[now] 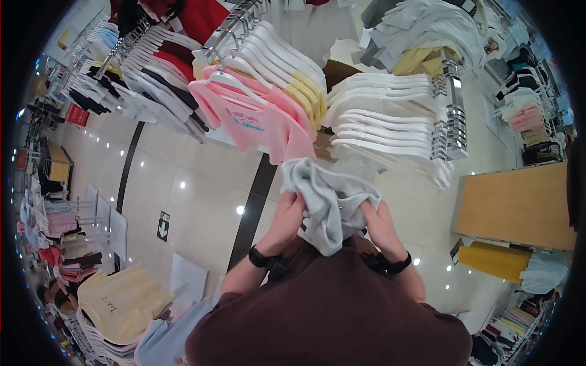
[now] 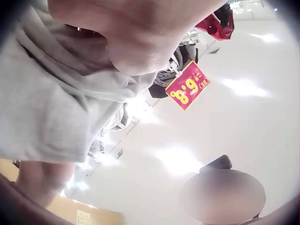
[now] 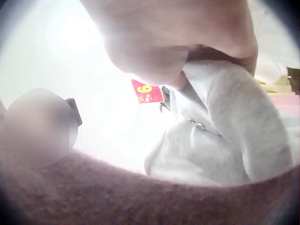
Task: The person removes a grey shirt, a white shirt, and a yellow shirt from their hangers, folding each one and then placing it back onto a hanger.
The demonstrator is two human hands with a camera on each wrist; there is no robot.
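A bunched light grey garment [image 1: 329, 198] of soft cloth hangs between my two hands, close in front of my chest. My left hand [image 1: 287, 219] grips its left side, fingers partly hidden in the folds. On the opposite side my right hand [image 1: 383, 227] holds the cloth, thumb and fingers curled into it. In the right wrist view the garment [image 3: 215, 131] shows a small shiny metal trim [image 3: 199, 125] below my hand. The left wrist view has the grey cloth [image 2: 47, 112] draping down beside my left hand [image 2: 136, 35].
A pink shirt [image 1: 250, 119] on a white hanger fronts the rack ahead. White garments on hangers [image 1: 384, 131] hang right of it. A wooden board [image 1: 516, 204] stands to my right, a yellow shirt [image 1: 122, 305] lies lower left, and red price signs [image 2: 188, 85] hang overhead.
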